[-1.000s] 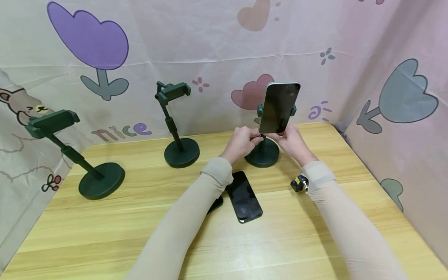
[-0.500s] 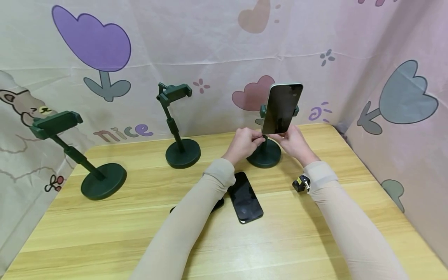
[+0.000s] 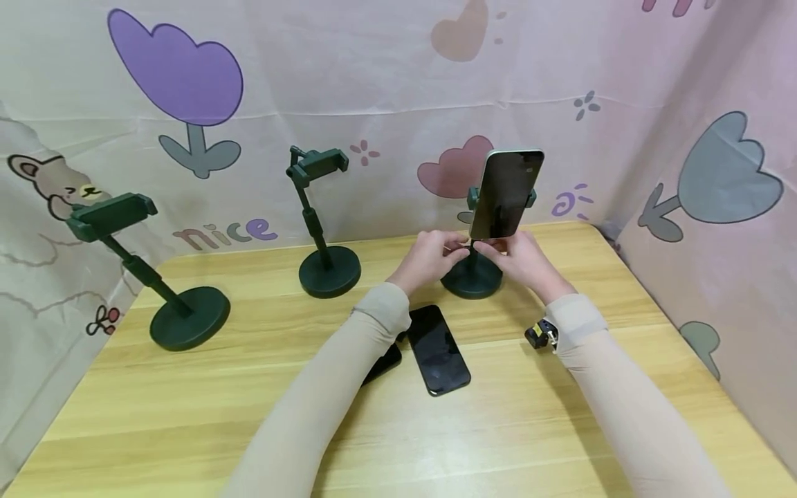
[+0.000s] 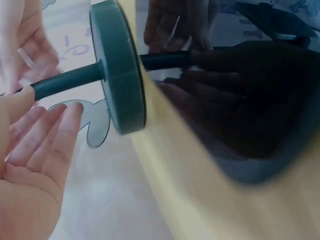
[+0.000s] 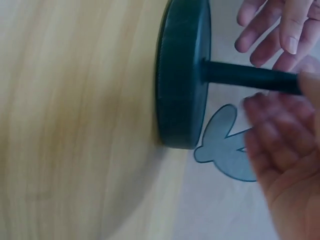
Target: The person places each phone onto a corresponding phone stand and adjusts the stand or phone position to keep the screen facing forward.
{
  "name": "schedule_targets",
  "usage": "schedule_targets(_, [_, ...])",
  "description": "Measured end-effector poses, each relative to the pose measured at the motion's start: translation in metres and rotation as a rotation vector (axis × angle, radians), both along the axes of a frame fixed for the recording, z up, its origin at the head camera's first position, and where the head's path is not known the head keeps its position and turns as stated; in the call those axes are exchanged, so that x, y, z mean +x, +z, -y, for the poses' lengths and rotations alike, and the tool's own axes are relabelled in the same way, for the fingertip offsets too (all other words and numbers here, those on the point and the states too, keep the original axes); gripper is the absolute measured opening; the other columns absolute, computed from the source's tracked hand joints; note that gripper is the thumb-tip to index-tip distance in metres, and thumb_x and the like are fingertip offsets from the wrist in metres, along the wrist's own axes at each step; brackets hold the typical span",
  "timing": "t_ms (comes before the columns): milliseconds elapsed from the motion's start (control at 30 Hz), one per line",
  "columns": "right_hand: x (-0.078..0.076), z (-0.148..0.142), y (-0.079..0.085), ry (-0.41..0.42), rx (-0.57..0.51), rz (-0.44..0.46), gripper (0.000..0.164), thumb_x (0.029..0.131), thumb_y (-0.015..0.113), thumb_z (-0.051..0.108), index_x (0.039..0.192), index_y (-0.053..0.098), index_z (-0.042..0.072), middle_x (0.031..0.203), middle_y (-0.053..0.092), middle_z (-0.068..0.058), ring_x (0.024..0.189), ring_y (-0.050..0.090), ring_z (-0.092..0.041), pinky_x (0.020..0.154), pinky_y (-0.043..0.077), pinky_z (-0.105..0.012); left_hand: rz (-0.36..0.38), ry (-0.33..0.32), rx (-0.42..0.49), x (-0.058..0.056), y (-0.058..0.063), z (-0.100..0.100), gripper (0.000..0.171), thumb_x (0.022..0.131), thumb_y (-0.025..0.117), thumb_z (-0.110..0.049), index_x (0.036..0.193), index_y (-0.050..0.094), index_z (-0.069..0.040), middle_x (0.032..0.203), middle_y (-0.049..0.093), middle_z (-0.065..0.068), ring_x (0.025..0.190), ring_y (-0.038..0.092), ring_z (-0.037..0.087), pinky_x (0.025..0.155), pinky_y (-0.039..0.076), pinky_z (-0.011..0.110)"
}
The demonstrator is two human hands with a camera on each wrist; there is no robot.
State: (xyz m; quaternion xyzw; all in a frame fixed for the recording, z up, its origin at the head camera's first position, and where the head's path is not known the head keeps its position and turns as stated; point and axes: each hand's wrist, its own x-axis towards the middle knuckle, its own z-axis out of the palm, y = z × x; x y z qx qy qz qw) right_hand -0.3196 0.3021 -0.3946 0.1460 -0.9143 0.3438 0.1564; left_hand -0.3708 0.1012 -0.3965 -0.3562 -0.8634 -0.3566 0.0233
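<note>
A dark green phone stand (image 3: 471, 278) stands at the back right of the table, with a phone (image 3: 506, 194) clamped upright and tilted in its holder. Just under that phone, both hands are at the stand's pole (image 5: 250, 77). My left hand (image 3: 429, 258) has its thumb on the pole, fingers extended on the other side in the left wrist view. From the other side, my right hand (image 3: 523, 261) holds the pole between thumb and fingers, partly cut off in the right wrist view. The upper pole is hidden behind the phone and hands.
Two more green stands, one at the left (image 3: 189, 318) and one in the middle (image 3: 330, 272), have bare holders. A black phone (image 3: 438, 351) lies face up; another dark phone (image 3: 385, 363) is partly under the left sleeve. A patterned cloth (image 3: 373, 69) hangs behind the table.
The head view has shifted slightly, so the stands appear a little further right. The right thumb and fingers have moved in closer to the pole. The clamped phone stays in its holder.
</note>
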Motion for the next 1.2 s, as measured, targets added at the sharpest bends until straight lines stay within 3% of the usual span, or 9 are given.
schedule_targets(167, [0.011, 0.004, 0.004, -0.043, 0.133, 0.133, 0.04, 0.092, 0.064, 0.036, 0.105, 0.072, -0.001, 0.093, 0.071, -0.012, 0.082, 0.067, -0.023, 0.075, 0.054, -0.039, 0.071, 0.005, 0.002, 0.002, 0.009, 0.021, 0.035, 0.093, 0.064, -0.029, 0.125, 0.066, -0.015, 0.109, 0.067, -0.003, 0.086, 0.065, 0.009, 0.072, 0.052, 0.019])
schedule_targets(367, [0.026, 0.014, 0.012, -0.007, 0.287, 0.305, 0.041, 0.093, 0.061, 0.042, 0.104, 0.075, 0.006, 0.088, 0.071, -0.003, 0.08, 0.064, -0.02, 0.072, 0.051, -0.038, 0.084, 0.045, -0.024, 0.009, 0.02, 0.05, 0.033, 0.093, 0.063, -0.03, 0.125, 0.065, -0.019, 0.109, 0.066, -0.006, 0.088, 0.063, 0.009, 0.075, 0.052, 0.021])
schedule_targets(533, [0.033, 0.035, 0.019, 0.071, 0.283, 0.292, 0.042, 0.093, 0.06, 0.042, 0.112, 0.072, 0.007, 0.096, 0.07, -0.002, 0.084, 0.065, -0.016, 0.075, 0.053, -0.036, 0.056, 0.051, -0.019, 0.015, 0.03, 0.077, 0.032, 0.093, 0.064, -0.03, 0.123, 0.066, -0.018, 0.103, 0.067, -0.008, 0.089, 0.063, 0.01, 0.077, 0.052, 0.024])
schedule_targets(767, [0.032, 0.072, 0.026, 0.139, 0.172, 0.246, 0.049, 0.094, 0.06, 0.041, 0.127, 0.062, 0.006, 0.102, 0.069, -0.001, 0.089, 0.066, -0.013, 0.08, 0.052, -0.035, -0.013, 0.062, -0.028, 0.025, 0.04, 0.122, 0.03, 0.093, 0.063, -0.033, 0.119, 0.067, -0.019, 0.101, 0.067, -0.01, 0.088, 0.063, 0.01, 0.08, 0.051, 0.027])
schedule_targets(967, [0.024, 0.101, 0.029, 0.182, 0.107, 0.256, 0.054, 0.094, 0.058, 0.046, 0.136, 0.055, 0.011, 0.109, 0.067, 0.0, 0.092, 0.065, -0.01, 0.079, 0.052, -0.032, -0.061, 0.153, -0.013, 0.031, 0.048, 0.162, 0.026, 0.093, 0.063, -0.035, 0.113, 0.068, -0.02, 0.1, 0.067, -0.008, 0.082, 0.065, 0.008, 0.073, 0.053, 0.024])
schedule_targets(1200, [0.005, 0.138, 0.035, 0.222, 0.083, 0.28, 0.063, 0.092, 0.057, 0.051, 0.144, 0.045, 0.019, 0.12, 0.063, -0.002, 0.1, 0.063, -0.013, 0.083, 0.051, -0.032, -0.189, 0.365, 0.102, 0.027, 0.065, 0.21, 0.015, 0.09, 0.067, -0.032, 0.092, 0.066, -0.017, 0.087, 0.066, -0.007, 0.075, 0.063, 0.008, 0.068, 0.053, 0.026])
